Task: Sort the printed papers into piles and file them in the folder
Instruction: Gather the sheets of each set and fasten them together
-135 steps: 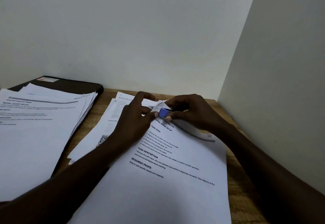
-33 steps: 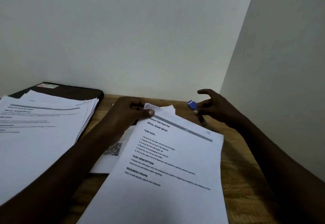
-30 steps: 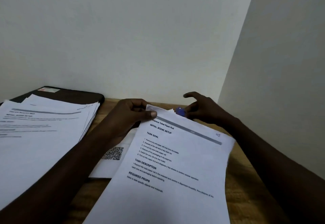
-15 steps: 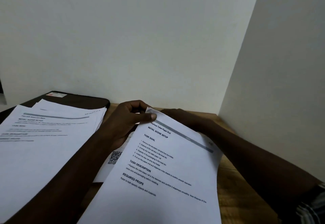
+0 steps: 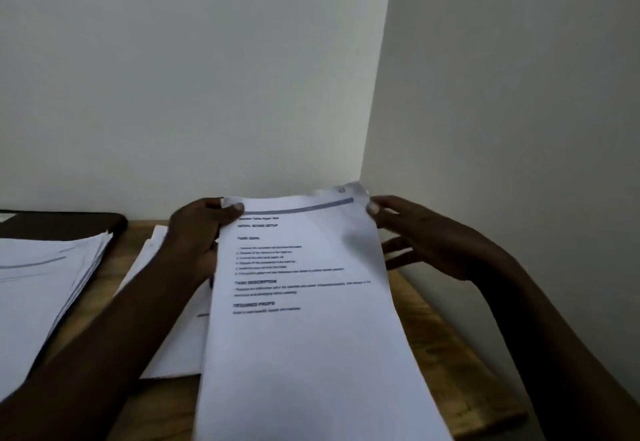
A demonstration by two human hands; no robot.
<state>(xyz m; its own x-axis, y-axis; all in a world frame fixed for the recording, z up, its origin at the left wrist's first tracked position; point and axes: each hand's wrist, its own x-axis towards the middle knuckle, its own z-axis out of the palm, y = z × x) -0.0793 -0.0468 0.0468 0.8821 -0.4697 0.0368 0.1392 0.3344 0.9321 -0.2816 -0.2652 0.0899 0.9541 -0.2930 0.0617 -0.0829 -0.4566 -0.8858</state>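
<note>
The left hand (image 5: 197, 229) pinches the top left corner of a white printed paper sheaf with a grey header bar (image 5: 304, 302), thumb on its face. The right hand (image 5: 426, 240) pinches the top right corner, fingers behind. The sheaf is tilted up over the right half of the wooden counter (image 5: 450, 371). A loose white pile (image 5: 173, 347) lies mid-counter. A taller white paper stack (image 5: 41, 278) rests on the dark brown folder (image 5: 62, 226) at the far left edge.

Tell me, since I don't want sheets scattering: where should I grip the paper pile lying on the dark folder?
Take the pile by its right edge near the far corner, coming from the right over the table. It lies flat on the folder, and the sheets fan out there, so thumb above and fingers below could probably pinch all.
</note>
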